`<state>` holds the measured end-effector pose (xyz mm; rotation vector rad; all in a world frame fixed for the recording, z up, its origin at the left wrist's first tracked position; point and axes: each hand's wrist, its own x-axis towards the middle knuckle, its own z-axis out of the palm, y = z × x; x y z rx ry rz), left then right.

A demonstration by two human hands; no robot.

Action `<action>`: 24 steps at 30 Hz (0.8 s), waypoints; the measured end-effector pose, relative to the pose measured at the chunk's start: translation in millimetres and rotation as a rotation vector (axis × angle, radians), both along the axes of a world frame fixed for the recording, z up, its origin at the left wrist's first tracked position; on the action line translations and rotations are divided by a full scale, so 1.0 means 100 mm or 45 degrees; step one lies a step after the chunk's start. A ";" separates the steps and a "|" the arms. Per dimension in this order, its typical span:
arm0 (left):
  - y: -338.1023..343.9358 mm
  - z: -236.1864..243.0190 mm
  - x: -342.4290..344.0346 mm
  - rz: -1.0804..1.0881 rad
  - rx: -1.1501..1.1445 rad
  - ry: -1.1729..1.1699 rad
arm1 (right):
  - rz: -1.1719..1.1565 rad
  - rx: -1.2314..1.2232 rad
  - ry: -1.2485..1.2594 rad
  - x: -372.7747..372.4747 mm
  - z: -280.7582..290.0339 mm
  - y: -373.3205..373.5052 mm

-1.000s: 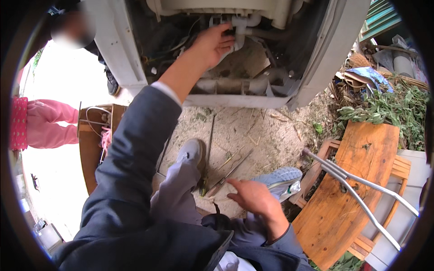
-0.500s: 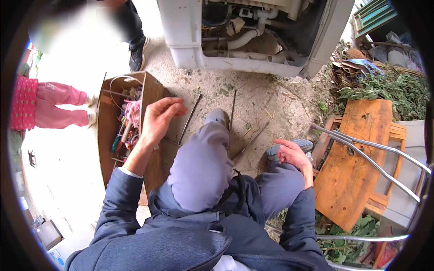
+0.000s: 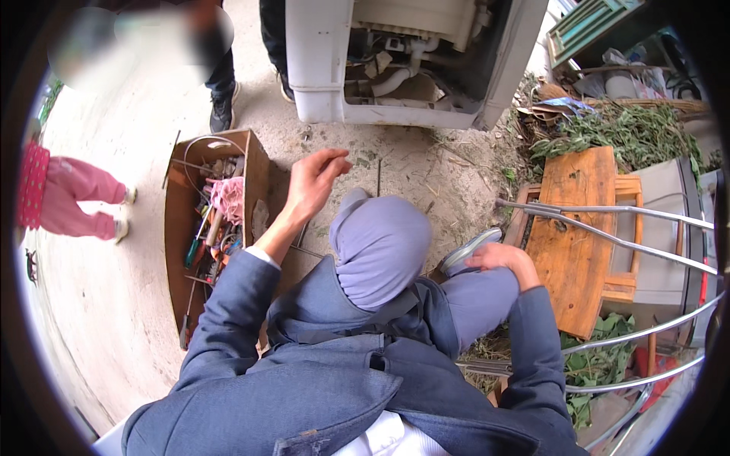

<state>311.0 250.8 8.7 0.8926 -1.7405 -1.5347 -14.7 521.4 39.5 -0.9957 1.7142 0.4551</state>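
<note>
My left hand (image 3: 315, 182) hovers over the concrete between the tool box and my bent knee. It is empty, its fingers loosely bent and pointing right. My right hand (image 3: 503, 260) lies by my other knee, fingers drooping against the grey trouser leg, with nothing seen in it. Ahead stands a white appliance, its housing (image 3: 315, 83) open on one side, with a white bent pipe (image 3: 391, 82) inside. A thin metal rod (image 3: 379, 176) lies on the ground between the appliance and my shoe. My knee partly hides other tools there.
At left, a cardboard box (image 3: 257, 163) holds a green-handled screwdriver (image 3: 195, 245), pink cord (image 3: 228, 199) and several tools. A child in pink trousers (image 3: 87, 197) and other people stand beyond. At right are a wooden stool (image 3: 576, 243), metal tubes (image 3: 616, 237) and cut leafy branches (image 3: 631, 137).
My view has turned left. My left hand has moved right and forward, towards the appliance. My right hand's raised finger has lowered onto the knee. A second person's leg now shows beside the appliance.
</note>
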 end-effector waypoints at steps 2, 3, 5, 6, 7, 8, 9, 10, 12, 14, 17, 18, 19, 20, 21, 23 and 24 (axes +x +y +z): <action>-0.06 0.04 -0.32 -0.109 -0.058 0.064 | 0.120 -0.103 0.082 -0.16 -0.43 0.05; -0.08 0.04 -0.48 -0.152 -0.068 0.061 | 0.118 -0.178 0.072 -0.29 -0.69 0.16; -0.21 0.03 -0.65 -0.195 -0.101 0.025 | -0.030 -0.190 0.084 -0.18 -0.73 0.02; -0.30 0.04 -0.71 -0.186 -0.125 0.007 | -0.018 -0.236 0.004 -0.14 -0.68 -0.04; -0.37 0.05 -0.77 -0.179 -0.143 -0.012 | -0.009 -0.276 -0.078 -0.06 -0.54 -0.12; -0.42 0.10 -0.86 -0.182 -0.163 -0.023 | -0.008 -0.317 -0.151 -0.03 -0.49 -0.15; -0.49 0.16 -0.96 -0.192 -0.181 -0.030 | -0.284 -0.293 -0.127 -0.04 -0.52 -0.16; -0.58 0.18 -1.03 -0.181 -0.209 -0.030 | -0.297 -0.280 -0.084 0.03 -0.43 -0.27; -0.81 0.18 -1.21 -0.151 -0.252 -0.029 | -0.315 -0.239 0.002 0.22 -0.07 -0.54; -1.05 0.16 -1.50 -0.096 -0.096 0.057 | -0.052 -0.532 0.038 0.22 -0.08 -0.70; -1.49 0.04 -1.97 -0.008 0.209 0.125 | 0.001 -0.779 0.178 0.39 -0.07 -1.01; -1.59 0.05 -2.13 0.066 0.247 0.085 | -0.031 -0.817 0.267 0.50 -0.04 -1.10; -1.65 0.11 -2.32 0.132 0.286 0.051 | -0.053 -0.858 0.350 0.57 -0.05 -1.16; -1.77 0.12 -2.45 0.214 0.320 0.010 | -0.076 -1.005 0.393 0.63 -0.18 -1.18; -1.93 -0.01 -2.59 0.240 0.281 -0.046 | -0.034 -1.008 0.396 0.67 -0.30 -1.15; -2.14 -0.16 -2.91 0.369 0.177 -0.190 | 0.045 -0.984 0.359 0.62 -0.42 -1.14; -2.21 -0.24 -3.03 0.429 0.128 -0.266 | 0.083 -0.958 0.312 0.59 -0.41 -1.15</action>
